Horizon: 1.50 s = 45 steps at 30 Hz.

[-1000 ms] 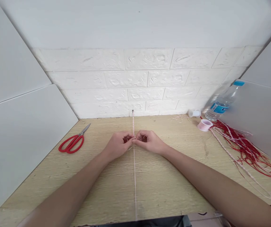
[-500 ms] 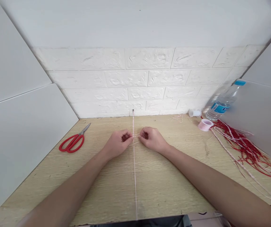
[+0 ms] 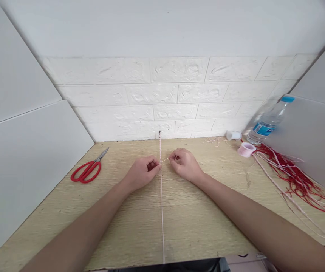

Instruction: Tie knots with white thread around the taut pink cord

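Observation:
A pale pink cord (image 3: 161, 211) runs taut from a small hook (image 3: 159, 132) at the wall's foot toward the near table edge. Its far stretch is a knotted pink-and-white braid (image 3: 160, 149). Left of the cord, my left hand (image 3: 145, 170) pinches at the braid's lower end, thumb and forefinger together. To the right, my right hand (image 3: 184, 163) is closed on a thin thread (image 3: 165, 159), which stretches between the fingers and the cord. The exact grip of the left fingertips is too small to make out fully.
Red-handled scissors (image 3: 86, 172) lie at the left. On the right stand a water bottle (image 3: 266, 126), a pink thread spool (image 3: 246, 149) and a white spool (image 3: 233, 135) on its side. A heap of red and pink cords (image 3: 298, 173) spreads along the right panel.
My right hand has moved slightly right and away from me, drawing the loose thread loops into one short, tight line. My left hand has barely shifted.

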Tool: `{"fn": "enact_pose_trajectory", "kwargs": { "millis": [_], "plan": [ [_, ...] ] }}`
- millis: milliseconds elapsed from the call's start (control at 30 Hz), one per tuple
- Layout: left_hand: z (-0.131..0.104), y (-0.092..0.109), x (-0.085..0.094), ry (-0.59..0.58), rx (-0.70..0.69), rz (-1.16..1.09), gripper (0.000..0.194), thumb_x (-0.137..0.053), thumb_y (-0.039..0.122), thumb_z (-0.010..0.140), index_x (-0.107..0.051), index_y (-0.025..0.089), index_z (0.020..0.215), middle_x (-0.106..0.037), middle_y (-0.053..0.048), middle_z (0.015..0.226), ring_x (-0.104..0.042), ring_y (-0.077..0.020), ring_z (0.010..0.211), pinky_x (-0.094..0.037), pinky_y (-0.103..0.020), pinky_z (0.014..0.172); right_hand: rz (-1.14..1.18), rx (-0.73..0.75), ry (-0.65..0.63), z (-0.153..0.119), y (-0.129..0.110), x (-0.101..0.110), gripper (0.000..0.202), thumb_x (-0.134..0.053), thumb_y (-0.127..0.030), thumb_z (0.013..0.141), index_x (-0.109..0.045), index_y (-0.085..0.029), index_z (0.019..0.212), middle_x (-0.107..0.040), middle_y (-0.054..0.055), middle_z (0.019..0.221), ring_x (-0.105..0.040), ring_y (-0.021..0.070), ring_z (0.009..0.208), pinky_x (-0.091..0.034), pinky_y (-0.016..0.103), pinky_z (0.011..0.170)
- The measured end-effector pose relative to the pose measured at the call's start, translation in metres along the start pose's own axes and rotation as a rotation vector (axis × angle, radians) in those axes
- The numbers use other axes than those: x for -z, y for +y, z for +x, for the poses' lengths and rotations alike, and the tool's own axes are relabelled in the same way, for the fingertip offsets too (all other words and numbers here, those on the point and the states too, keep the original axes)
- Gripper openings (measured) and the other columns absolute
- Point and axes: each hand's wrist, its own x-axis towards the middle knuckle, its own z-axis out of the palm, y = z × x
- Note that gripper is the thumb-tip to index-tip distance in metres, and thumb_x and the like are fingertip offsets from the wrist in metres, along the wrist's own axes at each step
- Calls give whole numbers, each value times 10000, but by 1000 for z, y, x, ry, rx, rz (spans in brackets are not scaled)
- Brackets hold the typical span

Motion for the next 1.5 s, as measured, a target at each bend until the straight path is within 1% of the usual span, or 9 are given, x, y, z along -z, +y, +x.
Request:
{"fn": "enact_pose_trajectory", "kwargs": {
  "millis": [100, 233, 400, 500, 700, 1000, 1200, 1333, 1500],
  "plan": [
    [0, 0, -1, 5, 2, 10, 204, -510, 359, 836, -584, 184, 765, -570, 25, 650, -465, -101, 574, -384, -234, 556, 22, 15, 7, -1, -6, 2, 92, -518, -157, 774, -584, -174, 712, -610, 35, 739, -523, 162, 732, -376, 276, 695],
    [0, -1, -1, 8, 5, 6, 185, -511, 346, 831, -591, 189, 774, -570, 25, 654, -474, -104, 583, -393, -235, 561, 94, -5, -74, -7, -15, 6, 94, -504, -178, 797, -566, -182, 727, -595, 6, 667, -505, 131, 607, -344, 248, 586],
    [0, -3, -1, 4, -5, -14, 191, -506, 350, 829, -593, 186, 783, -564, 19, 654, -471, -107, 582, -398, -234, 553, 154, -24, -181, -12, -24, 7, 174, -432, -173, 845, -565, -203, 953, -542, -50, 549, -464, 117, 497, -310, 236, 541],
    [0, -3, -1, 0, -8, -7, 204, -503, 358, 833, -595, 185, 776, -570, 19, 652, -468, -107, 578, -389, -236, 556, 99, -79, -159, -12, -22, 4, 251, -405, -152, 846, -553, -216, 1038, -538, -58, 531, -466, 127, 499, -291, 238, 540],
    [0, 0, 1, -17, -5, 50, 315, -433, 404, 877, -600, 180, 733, -544, 17, 625, -452, -116, 583, -354, -256, 562, 27, -169, -139, -10, -12, -2, 287, -472, -135, 786, -556, -214, 1049, -592, -36, 598, -501, 133, 548, -275, 239, 521],
    [1, 0, -1, 4, -8, 68, 358, -431, 431, 874, -558, 179, 655, -506, 21, 588, -425, -117, 564, -325, -253, 546, -37, -107, -214, -9, -11, -5, 318, -509, -154, 797, -589, -234, 1095, -624, -18, 649, -540, 145, 614, -275, 253, 545],
    [1, 0, -1, 1, -19, 77, 363, -433, 431, 875, -561, 177, 649, -500, 22, 579, -423, -118, 564, -316, -255, 544, -104, -41, -241, -9, -10, -4, 189, -505, -214, 849, -649, -245, 967, -635, -1, 661, -530, 144, 607, -248, 262, 535],
    [1, 0, -1, 1, -9, 97, 358, -446, 434, 872, -570, 178, 655, -518, 21, 589, -438, -119, 573, -317, -259, 551, -98, -54, -242, -8, -11, -3, 105, -528, -254, 850, -626, -216, 839, -632, 3, 664, -510, 130, 583, -237, 254, 519],
    [1, 0, -2, 8, 0, 101, 353, -454, 427, 871, -568, 177, 649, -523, 22, 589, -442, -118, 573, -317, -259, 552, -86, -65, -246, -8, -11, -3, 93, -549, -280, 843, -598, -213, 801, -633, -5, 665, -507, 125, 584, -241, 249, 518]
  ]
}}
